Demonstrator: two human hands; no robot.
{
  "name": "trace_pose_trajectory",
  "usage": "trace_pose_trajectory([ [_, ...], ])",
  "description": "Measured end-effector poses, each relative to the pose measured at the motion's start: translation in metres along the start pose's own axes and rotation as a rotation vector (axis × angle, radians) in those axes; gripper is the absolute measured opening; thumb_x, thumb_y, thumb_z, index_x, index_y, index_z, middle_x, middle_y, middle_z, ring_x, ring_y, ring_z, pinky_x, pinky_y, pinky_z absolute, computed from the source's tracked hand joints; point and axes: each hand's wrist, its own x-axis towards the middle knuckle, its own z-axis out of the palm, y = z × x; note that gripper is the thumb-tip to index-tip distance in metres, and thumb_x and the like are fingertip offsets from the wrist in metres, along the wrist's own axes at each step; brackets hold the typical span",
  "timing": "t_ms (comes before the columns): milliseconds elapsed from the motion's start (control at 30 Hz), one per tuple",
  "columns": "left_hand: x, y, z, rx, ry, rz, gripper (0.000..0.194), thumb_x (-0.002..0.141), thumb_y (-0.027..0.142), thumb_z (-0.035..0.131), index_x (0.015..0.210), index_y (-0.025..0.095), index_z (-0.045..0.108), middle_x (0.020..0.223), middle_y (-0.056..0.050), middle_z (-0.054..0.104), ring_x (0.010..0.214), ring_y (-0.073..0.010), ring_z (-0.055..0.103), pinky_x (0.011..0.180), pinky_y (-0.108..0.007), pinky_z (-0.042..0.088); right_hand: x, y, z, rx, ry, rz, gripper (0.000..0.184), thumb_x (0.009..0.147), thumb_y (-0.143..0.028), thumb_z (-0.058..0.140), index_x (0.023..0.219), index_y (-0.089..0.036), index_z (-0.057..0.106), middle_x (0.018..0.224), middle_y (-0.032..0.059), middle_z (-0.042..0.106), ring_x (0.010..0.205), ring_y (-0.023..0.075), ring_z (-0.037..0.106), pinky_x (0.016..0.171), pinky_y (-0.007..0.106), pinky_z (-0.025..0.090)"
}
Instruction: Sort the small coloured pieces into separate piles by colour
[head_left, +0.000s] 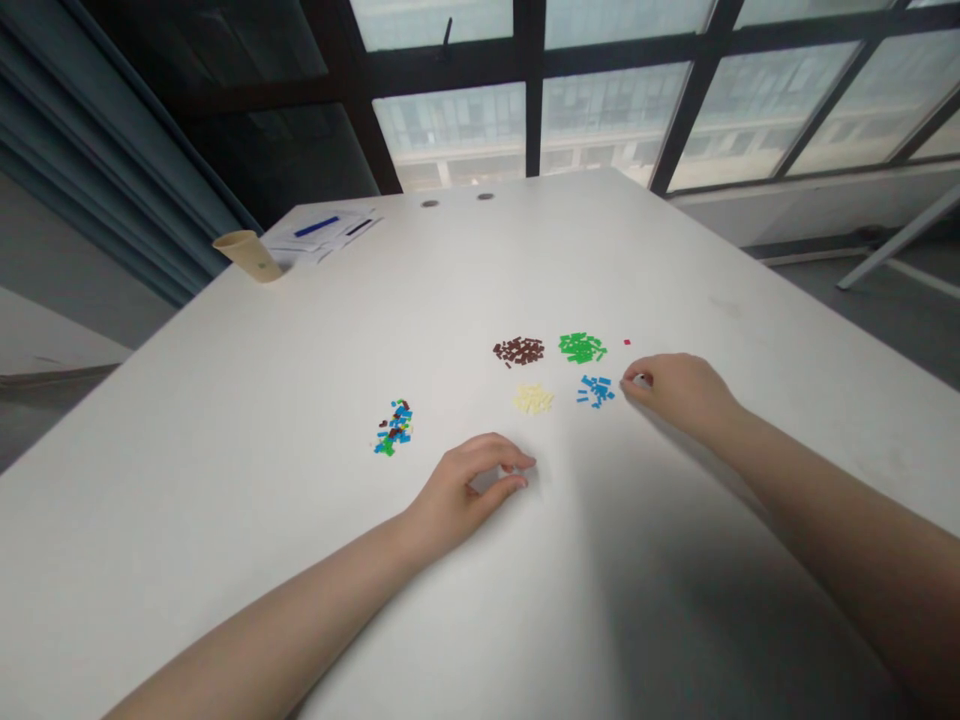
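My right hand (679,393) is at the right edge of a small pile of blue pieces (598,390). Its thumb and fingertips are pinched together, and whatever they hold is too small to make out. Nearer to me, my left hand (476,482) rests low over the table with thumb and fingers apart and nothing visible between them. Just beyond it lies a pile of pale yellow pieces (534,399). Behind these are piles of brown pieces (519,351) and green pieces (582,348). One red piece (627,342) lies alone. A mixed-colour pile (395,430) sits to the left.
All the pieces lie on a white table (300,400). At its far left a beige cup (251,256) stands beside papers (300,240) with a blue pen (316,227) on top. Windows (457,125) and a blue curtain (97,150) are beyond the table.
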Motion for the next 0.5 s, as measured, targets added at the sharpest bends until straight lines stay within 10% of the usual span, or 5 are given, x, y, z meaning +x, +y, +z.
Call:
trace_pose_trajectory([
  [500,0.001,0.002,-0.001,0.000,-0.052,-0.079,0.013,0.082,0.021,0.048,0.088,0.018,0.059,0.084,-0.004,0.062,0.079,-0.0114,0.056,0.060,-0.019,0.045,-0.013,-0.021,0.000,-0.272,-0.097,-0.005,0.026,0.082,-0.021,0.041,0.070,-0.019,0.065,0.072,0.0064,0.066,0.068,0.0194,0.056,0.058,0.030,0.018],
])
